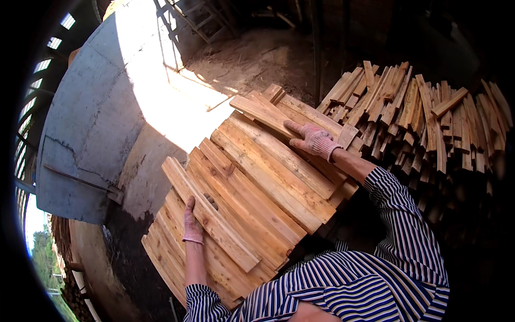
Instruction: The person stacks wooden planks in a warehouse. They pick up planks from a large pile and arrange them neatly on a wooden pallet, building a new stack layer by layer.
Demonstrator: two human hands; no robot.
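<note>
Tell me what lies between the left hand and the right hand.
In the head view, a row of wooden planks laid side by side lies between the left hand, which holds a plank over them, and the right hand.

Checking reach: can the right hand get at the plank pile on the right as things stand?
Probably not while the right hand holds a plank, though nothing visibly blocks the plank pile.

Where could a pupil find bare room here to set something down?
The boards have bare tops between the left hand and right hand; sunlit floor between the boards and the grey wall looks free, despite glare. Crowded: the heaped wood strips at right.
</note>
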